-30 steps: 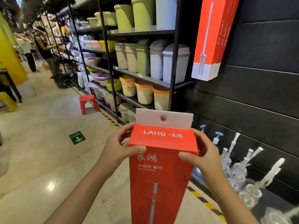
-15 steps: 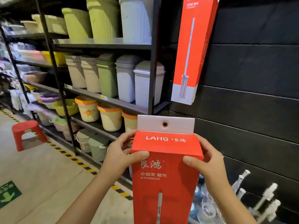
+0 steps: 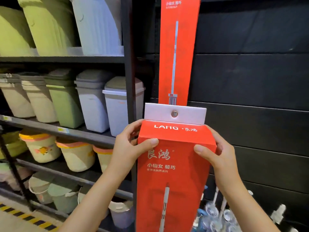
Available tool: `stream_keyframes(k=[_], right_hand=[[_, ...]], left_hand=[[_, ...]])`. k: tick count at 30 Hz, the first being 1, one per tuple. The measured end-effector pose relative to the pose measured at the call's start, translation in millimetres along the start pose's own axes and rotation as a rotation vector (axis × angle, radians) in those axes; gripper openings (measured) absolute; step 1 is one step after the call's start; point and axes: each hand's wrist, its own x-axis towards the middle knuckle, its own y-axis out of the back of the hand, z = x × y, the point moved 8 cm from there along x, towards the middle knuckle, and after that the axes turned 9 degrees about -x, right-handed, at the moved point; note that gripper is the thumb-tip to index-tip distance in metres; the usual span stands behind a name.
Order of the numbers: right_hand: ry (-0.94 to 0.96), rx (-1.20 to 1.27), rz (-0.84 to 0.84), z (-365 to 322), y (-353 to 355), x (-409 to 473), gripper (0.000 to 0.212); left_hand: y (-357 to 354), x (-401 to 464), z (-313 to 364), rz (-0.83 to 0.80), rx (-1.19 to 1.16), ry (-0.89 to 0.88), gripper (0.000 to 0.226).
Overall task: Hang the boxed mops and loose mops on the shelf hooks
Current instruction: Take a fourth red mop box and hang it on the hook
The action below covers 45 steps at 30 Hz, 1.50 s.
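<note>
Before dark wall panels (image 3: 250, 77), left hand (image 3: 127, 148) and right hand (image 3: 217, 154) grip upright boxed mop (image 3: 172, 178), tab up.

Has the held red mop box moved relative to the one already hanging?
Yes. The held red cardboard mop box has come in under the hanging red mop box, its white tab now overlapping that box's bottom.

The light is dim and soft. The red box (image 3: 173, 164) looks bright and sharp. The bins (image 3: 93, 101) left of it bend and blur. The wall (image 3: 259, 81) right of it is very dark.
</note>
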Motion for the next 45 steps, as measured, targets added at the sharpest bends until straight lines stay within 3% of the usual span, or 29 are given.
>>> stream_keyframes(k=[10, 16, 20, 23, 34, 40, 45], right_hand=[[0.135, -0.121, 0.029, -8.3, -8.6, 120.6, 0.051], [0.228, -0.122, 0.067, -42.2, -8.7, 187.1, 0.055], [0.308, -0.080, 0.149, -67.2, -10.5, 215.3, 0.046], [0.347, -0.061, 0.194, -84.4, -11.6, 235.8, 0.044], [0.474, -0.065, 0.236, -162.3, 2.3, 297.0, 0.044], [0.520, -0.098, 0.212, -190.4, 3.0, 321.1, 0.042], [0.579, -0.114, 0.190, -206.5, 4.0, 326.8, 0.038]], left_hand=[[-8.8, 134.4, 1.9, -0.035, -0.143, -0.133, 0.045], [-8.5, 205.7, 37.1, -0.088, -0.175, -0.249, 0.046], [-12.1, 241.7, 66.0, -0.183, -0.169, -0.304, 0.033], [-7.4, 266.4, 82.5, -0.206, -0.180, -0.321, 0.041], [-16.6, 317.1, 169.7, -0.294, -0.226, -0.472, 0.035], [-15.4, 338.8, 192.9, -0.291, -0.202, -0.516, 0.041], [-14.8, 346.9, 206.4, -0.317, -0.177, -0.567, 0.033]])
